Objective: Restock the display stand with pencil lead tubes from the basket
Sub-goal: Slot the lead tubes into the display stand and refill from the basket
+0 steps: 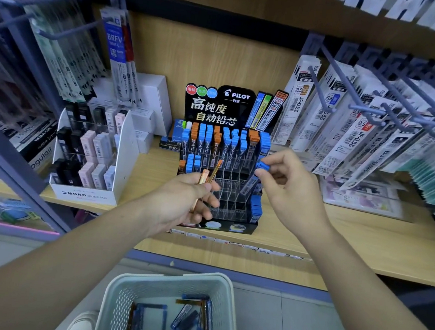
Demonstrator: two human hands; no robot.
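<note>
Left to right: our left hand clasps two orange tubes; our right hand fingers pinch a blue-capped tube above the display stand (basket below). Entering tilted, it may jam on the dividers.

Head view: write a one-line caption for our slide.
Right hand holds a blue-capped tube at the display stand; left hand grips orange tubes.

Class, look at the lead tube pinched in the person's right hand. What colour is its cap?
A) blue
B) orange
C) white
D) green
A: the right hand pinches a blue-capped lead tube in front of the display stand; the orange tubes are in the left hand.
</note>
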